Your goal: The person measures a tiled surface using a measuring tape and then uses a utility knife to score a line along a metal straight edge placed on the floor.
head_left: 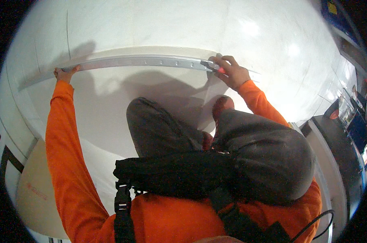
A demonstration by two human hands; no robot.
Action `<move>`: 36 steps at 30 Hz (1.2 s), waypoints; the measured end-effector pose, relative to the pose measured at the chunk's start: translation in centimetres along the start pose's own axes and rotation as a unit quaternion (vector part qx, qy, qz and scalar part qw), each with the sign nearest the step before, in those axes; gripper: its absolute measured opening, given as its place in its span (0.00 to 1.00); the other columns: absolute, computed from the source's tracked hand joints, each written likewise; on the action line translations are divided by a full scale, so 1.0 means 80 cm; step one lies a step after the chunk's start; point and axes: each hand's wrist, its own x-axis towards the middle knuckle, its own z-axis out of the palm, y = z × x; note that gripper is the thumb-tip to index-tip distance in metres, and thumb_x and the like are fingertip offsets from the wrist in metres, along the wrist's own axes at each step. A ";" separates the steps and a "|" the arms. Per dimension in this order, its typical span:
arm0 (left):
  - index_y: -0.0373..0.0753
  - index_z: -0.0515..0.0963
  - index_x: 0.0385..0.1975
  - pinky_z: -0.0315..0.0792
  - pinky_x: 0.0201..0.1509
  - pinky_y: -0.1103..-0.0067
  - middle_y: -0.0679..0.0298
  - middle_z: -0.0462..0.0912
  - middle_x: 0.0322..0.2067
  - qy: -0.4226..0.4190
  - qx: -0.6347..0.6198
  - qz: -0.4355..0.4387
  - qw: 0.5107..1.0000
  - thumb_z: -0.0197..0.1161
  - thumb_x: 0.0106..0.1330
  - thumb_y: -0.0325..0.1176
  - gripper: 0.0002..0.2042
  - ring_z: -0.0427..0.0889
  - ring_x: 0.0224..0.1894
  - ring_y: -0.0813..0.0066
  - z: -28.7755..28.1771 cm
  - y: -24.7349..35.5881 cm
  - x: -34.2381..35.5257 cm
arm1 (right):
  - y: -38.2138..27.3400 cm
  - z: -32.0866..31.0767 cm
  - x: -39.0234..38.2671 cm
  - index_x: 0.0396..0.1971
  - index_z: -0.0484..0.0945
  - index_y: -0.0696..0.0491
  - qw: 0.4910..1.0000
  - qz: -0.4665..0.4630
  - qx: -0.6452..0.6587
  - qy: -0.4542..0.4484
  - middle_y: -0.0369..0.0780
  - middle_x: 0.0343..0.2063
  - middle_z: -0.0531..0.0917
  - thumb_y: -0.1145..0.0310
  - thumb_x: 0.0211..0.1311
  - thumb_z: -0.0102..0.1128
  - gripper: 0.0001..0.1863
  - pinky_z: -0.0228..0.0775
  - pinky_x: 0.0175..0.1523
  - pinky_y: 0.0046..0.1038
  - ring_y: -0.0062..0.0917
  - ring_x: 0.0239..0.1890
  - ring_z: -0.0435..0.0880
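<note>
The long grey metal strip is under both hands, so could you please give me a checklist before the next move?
1. Left hand on the long grey metal strip: ok, touching near its left end.
2. Red-and-black hand tool in the right hand: ok, held.
3. Tool's dark end at the strip: ok, overlapping it in view; firm contact, cannot tell.
4. Strip straight: cannot tell, the lens bends edges.
5. Dark red shoe off the strip: ok, apart.

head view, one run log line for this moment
left hand: on metal strip, near left end | right hand: holding red-and-dark tool at strip
</note>
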 end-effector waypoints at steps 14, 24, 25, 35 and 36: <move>0.26 0.35 0.67 0.45 0.73 0.65 0.44 0.37 0.69 -0.012 0.057 -0.053 0.997 0.71 0.26 0.71 0.74 0.33 0.72 0.51 0.032 0.053 -0.038 | 0.070 -0.017 0.111 0.46 0.76 0.47 0.978 0.175 0.059 0.100 0.41 0.33 0.83 0.53 0.62 0.55 0.17 0.73 0.42 0.33 0.33 0.35 0.82; 0.23 0.41 0.65 0.43 0.73 0.67 0.39 0.43 0.67 0.069 -0.033 -0.036 0.996 0.77 0.28 0.63 0.71 0.40 0.71 0.48 0.032 0.117 -0.101 | 0.078 -0.045 0.157 0.28 0.78 0.58 0.906 0.307 0.291 0.034 0.38 0.11 0.77 0.52 0.62 0.59 0.20 0.68 0.15 0.27 0.23 0.10 0.74; 0.24 0.40 0.66 0.43 0.73 0.68 0.40 0.42 0.68 0.073 -0.033 -0.035 0.996 0.77 0.28 0.63 0.71 0.40 0.71 0.49 0.030 0.120 -0.105 | 0.086 -0.040 0.158 0.27 0.78 0.58 0.911 0.305 0.275 0.031 0.38 0.11 0.76 0.53 0.62 0.59 0.20 0.68 0.16 0.27 0.24 0.10 0.74; 0.29 0.34 0.67 0.38 0.74 0.68 0.47 0.34 0.70 0.025 -0.018 -0.028 0.999 0.77 0.30 0.60 0.71 0.29 0.73 0.56 0.045 0.087 -0.070 | 0.088 -0.034 0.166 0.30 0.81 0.53 0.898 0.318 0.288 0.096 0.34 0.13 0.75 0.60 0.64 0.57 0.11 0.67 0.18 0.27 0.20 0.12 0.73; 0.29 0.33 0.67 0.38 0.74 0.67 0.47 0.33 0.70 0.013 -0.013 -0.013 1.000 0.77 0.30 0.61 0.71 0.29 0.73 0.56 0.045 0.104 -0.072 | 0.093 -0.042 0.155 0.31 0.81 0.53 0.898 0.317 0.290 0.090 0.35 0.13 0.75 0.59 0.65 0.56 0.13 0.67 0.18 0.26 0.20 0.12 0.74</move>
